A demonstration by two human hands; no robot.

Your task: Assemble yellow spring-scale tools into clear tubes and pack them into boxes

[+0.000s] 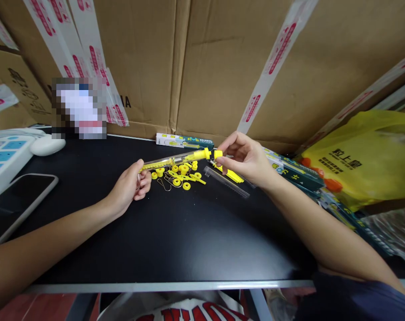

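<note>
My left hand [130, 185] is closed around the near end of a clear tube with yellow parts inside [171, 161], held tilted slightly up to the right above the table. A yellow plug shows at the tube's right end. Between the thumb and fingertips of my right hand [241, 156] is a small yellow cap [218, 154], very close to that end; whether they touch I cannot tell. Beneath the tube lies a pile of yellow caps and rings [184, 174] with wire clips [164, 183]. An empty clear tube [226, 182] and yellow strips [234, 175] lie right of the pile.
On the black table [189, 232], a phone [20, 200], a power strip [6, 154] and a white mouse [47, 145] lie left. Printed boxes [184, 141] lie at the back and right, beside a yellow bag [366, 156]. Large cartons [216, 58] wall off the back.
</note>
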